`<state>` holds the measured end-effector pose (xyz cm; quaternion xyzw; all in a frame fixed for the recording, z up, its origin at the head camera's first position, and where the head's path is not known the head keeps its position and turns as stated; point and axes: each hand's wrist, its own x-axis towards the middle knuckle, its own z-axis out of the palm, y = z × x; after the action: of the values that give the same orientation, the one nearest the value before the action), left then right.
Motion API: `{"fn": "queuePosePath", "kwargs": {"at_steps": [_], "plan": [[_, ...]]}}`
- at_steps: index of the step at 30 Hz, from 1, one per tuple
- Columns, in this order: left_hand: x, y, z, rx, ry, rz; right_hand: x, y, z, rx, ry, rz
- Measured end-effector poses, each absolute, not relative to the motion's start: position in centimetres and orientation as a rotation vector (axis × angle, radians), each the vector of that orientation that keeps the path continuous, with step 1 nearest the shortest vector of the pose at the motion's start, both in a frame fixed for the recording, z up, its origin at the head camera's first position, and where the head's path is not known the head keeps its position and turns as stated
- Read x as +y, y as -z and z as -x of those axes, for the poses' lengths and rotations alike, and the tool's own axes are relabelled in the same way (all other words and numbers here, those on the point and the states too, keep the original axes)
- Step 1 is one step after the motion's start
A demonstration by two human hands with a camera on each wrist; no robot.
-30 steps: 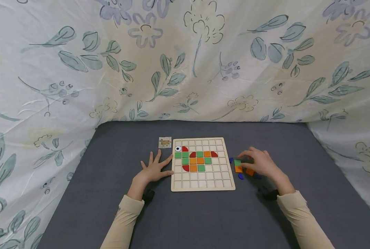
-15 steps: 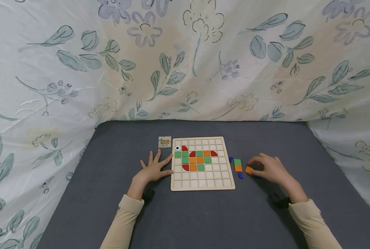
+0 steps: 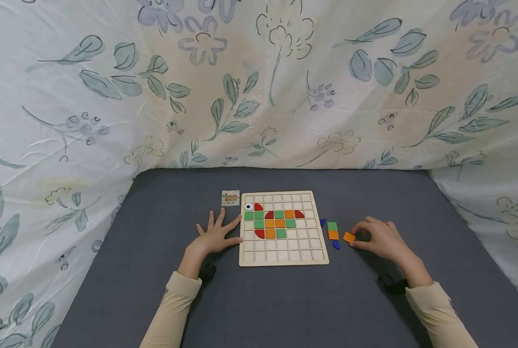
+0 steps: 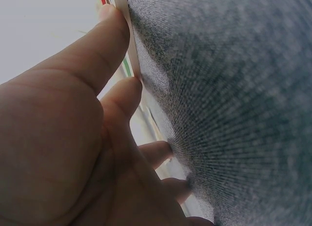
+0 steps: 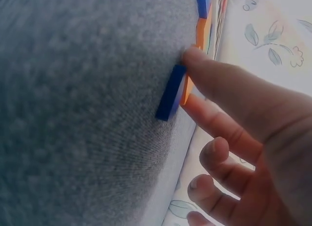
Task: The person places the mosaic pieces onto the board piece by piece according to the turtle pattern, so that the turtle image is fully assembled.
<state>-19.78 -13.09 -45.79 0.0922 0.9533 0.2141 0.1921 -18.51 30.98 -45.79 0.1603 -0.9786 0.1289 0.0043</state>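
Observation:
My left hand (image 3: 214, 239) lies spread on the cloth, with thumb and forefinger touching the left edge of a wooden grid board (image 3: 285, 257). Set in the board's cells are green, orange and red pieces and a white eye tile (image 3: 249, 207). To the right of the board, my right hand (image 3: 382, 238) pinches an orange square tile (image 3: 348, 237) between thumb and forefinger, low at the cloth. The right wrist view shows a blue piece (image 5: 170, 94) right beside that tile; the hand hides it in the head view. The other fingers curl loosely.
A small picture card (image 3: 230, 198) lies off the board's top left corner. Between board and right hand are a green square (image 3: 332, 226), an orange square (image 3: 333, 235) and blue pieces, one a curved piece (image 3: 336, 245). A floral curtain (image 3: 285, 121) hangs behind the grey cloth.
My right hand has drawn back to the right from above the green and orange squares, uncovering them, and its thumb and forefinger have come to the separate orange tile. The left hand stays put.

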Motion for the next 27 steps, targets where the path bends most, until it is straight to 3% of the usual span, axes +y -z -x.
{"fn": "queuePosePath", "kwargs": {"at_steps": [27], "plan": [[-13.1, 45.9, 19.7, 2.702, -0.561, -0.292, 27.6, 44.6, 20.0, -2.983, -0.423, -0.629]]}}
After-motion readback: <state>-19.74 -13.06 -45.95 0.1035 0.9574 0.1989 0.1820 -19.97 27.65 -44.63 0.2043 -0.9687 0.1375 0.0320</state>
